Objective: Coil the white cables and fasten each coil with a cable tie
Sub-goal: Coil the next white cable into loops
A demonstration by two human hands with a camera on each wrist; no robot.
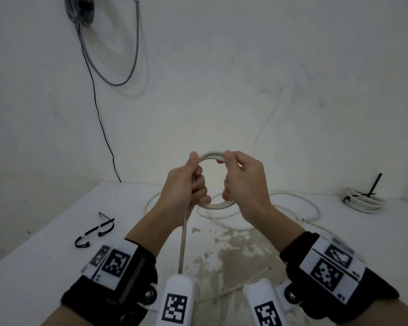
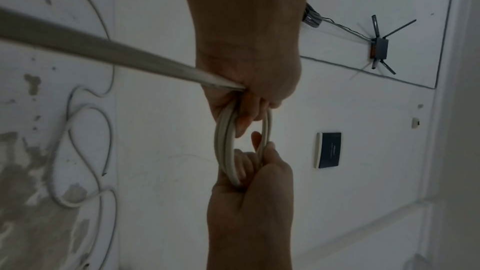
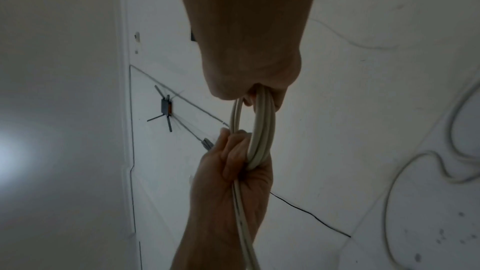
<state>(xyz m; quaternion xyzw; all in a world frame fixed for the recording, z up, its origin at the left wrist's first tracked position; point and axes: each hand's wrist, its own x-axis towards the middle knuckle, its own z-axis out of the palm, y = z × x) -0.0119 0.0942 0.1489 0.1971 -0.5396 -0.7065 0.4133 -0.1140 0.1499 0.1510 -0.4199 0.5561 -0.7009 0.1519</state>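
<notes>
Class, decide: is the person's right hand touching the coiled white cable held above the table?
Touching. The head view shows the right hand gripping the coiled white cable, fingers curled around it.

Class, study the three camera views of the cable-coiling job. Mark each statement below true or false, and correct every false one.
1. Both hands grip the white coil. True.
2. The left hand is open and idle. False: it grips the coil.
3. A finished coil with a black tie lies on the table at the far right. True.
4. The black cable ties lie right of the right hand. False: they lie left of both hands.
</notes>
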